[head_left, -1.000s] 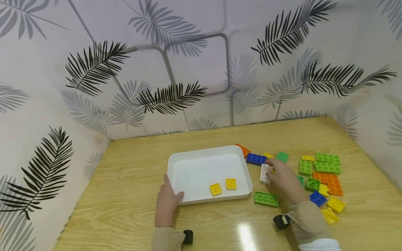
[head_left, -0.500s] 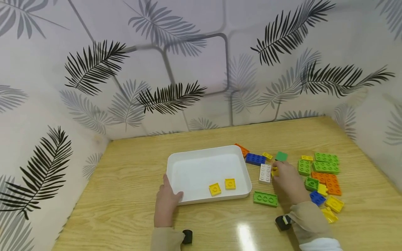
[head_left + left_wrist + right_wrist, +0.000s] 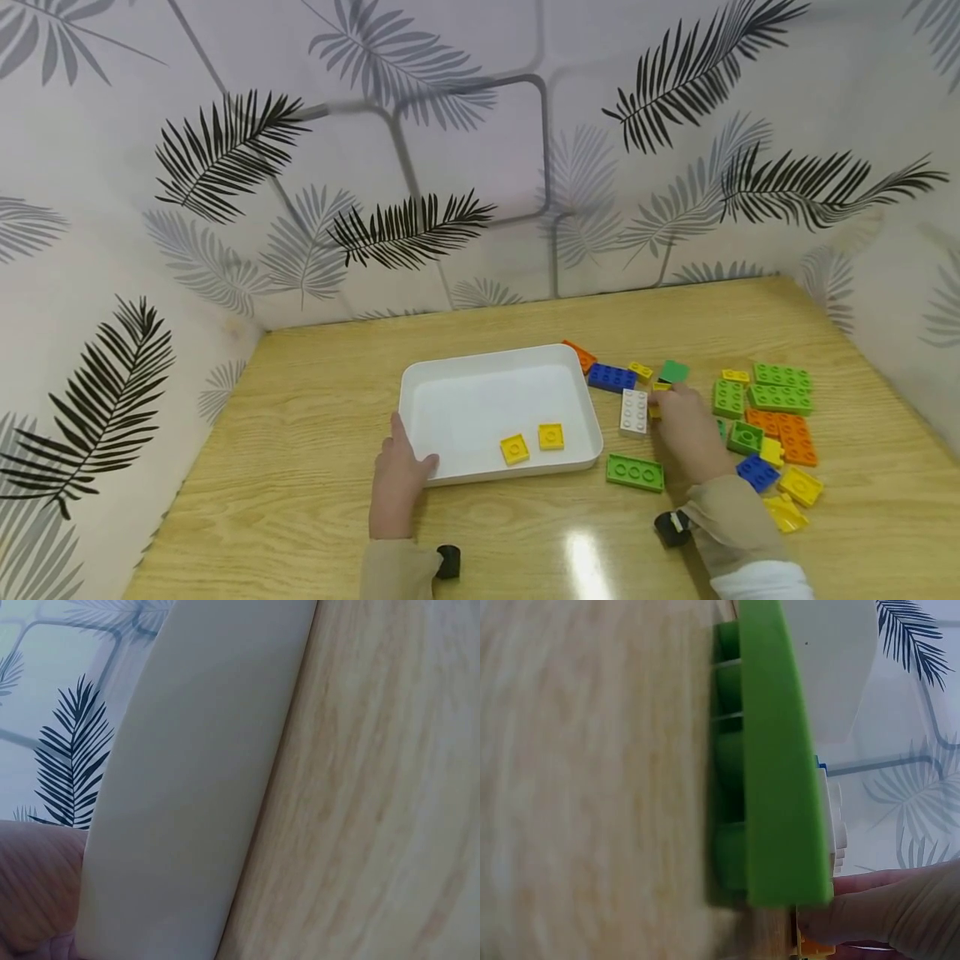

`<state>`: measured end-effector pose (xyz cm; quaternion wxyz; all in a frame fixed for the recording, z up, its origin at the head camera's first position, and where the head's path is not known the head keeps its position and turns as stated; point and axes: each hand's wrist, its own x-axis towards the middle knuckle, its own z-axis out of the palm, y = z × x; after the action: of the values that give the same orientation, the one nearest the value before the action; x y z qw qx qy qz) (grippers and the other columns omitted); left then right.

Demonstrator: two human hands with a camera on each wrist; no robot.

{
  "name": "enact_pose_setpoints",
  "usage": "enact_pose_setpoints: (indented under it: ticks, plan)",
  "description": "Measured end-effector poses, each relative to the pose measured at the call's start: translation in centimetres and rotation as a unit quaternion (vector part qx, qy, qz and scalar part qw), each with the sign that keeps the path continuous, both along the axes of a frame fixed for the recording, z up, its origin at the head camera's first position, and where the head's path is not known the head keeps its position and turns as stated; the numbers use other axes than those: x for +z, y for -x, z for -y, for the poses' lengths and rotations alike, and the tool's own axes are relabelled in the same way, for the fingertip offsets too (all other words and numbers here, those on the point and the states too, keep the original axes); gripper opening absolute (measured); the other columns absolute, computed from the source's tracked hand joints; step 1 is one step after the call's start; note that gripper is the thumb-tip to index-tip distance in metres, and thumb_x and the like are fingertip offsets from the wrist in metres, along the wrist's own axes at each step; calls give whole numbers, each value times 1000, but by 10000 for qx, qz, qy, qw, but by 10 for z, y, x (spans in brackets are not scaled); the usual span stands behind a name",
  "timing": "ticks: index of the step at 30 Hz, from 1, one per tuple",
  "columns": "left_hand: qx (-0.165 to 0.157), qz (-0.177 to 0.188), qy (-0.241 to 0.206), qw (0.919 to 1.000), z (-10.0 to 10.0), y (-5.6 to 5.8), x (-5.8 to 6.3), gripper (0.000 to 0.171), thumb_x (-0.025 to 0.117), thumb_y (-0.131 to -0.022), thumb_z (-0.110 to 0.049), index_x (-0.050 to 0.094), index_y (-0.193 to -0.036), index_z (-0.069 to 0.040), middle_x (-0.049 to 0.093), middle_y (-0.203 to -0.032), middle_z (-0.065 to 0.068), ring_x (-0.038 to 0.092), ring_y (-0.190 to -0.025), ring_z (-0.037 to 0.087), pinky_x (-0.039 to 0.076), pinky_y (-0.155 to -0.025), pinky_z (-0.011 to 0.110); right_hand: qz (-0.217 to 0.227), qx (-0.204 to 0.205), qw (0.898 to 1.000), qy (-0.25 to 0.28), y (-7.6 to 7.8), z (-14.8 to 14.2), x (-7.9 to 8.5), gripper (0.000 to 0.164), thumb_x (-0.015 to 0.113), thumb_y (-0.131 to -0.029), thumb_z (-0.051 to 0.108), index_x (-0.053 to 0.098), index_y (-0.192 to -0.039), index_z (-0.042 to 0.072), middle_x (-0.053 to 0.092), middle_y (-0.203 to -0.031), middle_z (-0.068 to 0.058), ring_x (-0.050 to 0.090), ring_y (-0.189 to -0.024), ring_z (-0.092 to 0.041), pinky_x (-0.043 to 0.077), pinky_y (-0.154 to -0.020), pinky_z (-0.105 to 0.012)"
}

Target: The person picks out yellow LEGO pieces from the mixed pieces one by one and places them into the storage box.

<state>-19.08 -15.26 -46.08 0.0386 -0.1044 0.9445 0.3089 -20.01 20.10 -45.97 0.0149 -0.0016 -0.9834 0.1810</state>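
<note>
My left hand holds the white tray at its front left corner, thumb at the front rim and fingers along the left side. The tray's wall fills much of the left wrist view. Two yellow square bricks lie inside, hollow side up. Among loose bricks, my right hand pinches a yellow brick, largely hidden by the fingers. Just left of these fingers is a white brick. A light green brick lies nearer, hollow side up, large in the right wrist view.
Blue, orange and small yellow bricks lie by the tray's right side. Further right spread several green, orange, blue and yellow bricks. A patterned wall stands behind the wooden table.
My right hand has moved from the white brick slightly right to the yellow brick behind it. The left hand and the tray have stayed in place.
</note>
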Motion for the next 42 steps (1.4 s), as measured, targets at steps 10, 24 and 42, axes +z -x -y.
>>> enact_pose_setpoints:
  ticks: [10,24,42]
  plan:
    - [81,150,-44,9998,-1,3,1,87,61,-77,-20,6,-141,1,37,-128,36,42,-111,50,39,-95,56,-15,16,9998,-175,1,0,0,26,54,-79,1,63,-103,0,54,-98,-23,50,-91,-36,47,-76,-50]
    - [57,162,-38,9998,1,2,2,87,62,-77,-20,5,-141,1,37,-128,35,43,-111,50,39,-96,56,613,129,9978,-230,1,3,3,25,60,-75,7,59,-99,0,54,-95,-19,50,-84,-30,46,-72,-46]
    - [66,188,13,9998,0,3,2,87,62,-77,-21,6,-140,1,38,-127,35,44,-110,50,40,-94,55,229,91,9996,103,-3,0,19,21,60,-71,3,53,-90,-2,52,-88,-18,48,-76,-25,46,-66,-39]
